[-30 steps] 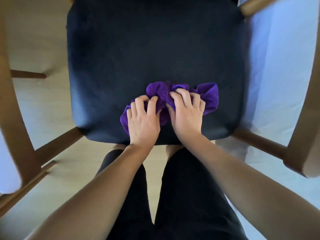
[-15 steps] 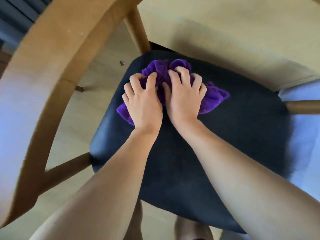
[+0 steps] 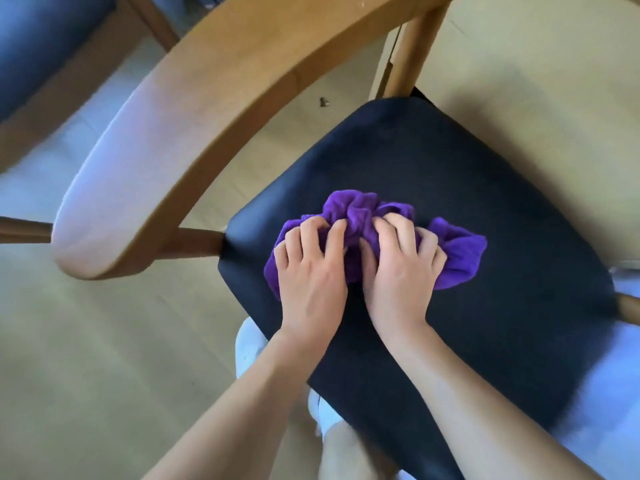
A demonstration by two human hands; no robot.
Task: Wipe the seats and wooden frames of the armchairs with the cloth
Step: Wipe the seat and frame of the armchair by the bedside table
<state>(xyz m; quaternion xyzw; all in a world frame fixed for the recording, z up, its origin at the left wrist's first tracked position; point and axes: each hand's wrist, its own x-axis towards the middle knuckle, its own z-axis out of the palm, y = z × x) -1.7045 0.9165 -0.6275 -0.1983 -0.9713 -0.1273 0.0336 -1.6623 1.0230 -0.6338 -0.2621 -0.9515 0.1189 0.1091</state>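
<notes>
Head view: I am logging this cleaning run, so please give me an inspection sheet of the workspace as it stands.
Surface: dark seat of the armchair, with the cloth lying on it.
Job's things: purple cloth, bunched up; wooden frame curving past on the left.
Clutter: small dark speck on the floor.
Hands: left hand and right hand side by side, both gripping the cloth.
Cables: nothing seen.
Surroundings: second armchair at top left.

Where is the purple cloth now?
Head view, centre: purple cloth bunched on the dark seat, gripped by left hand and right hand, right of the wooden armrest.
</notes>
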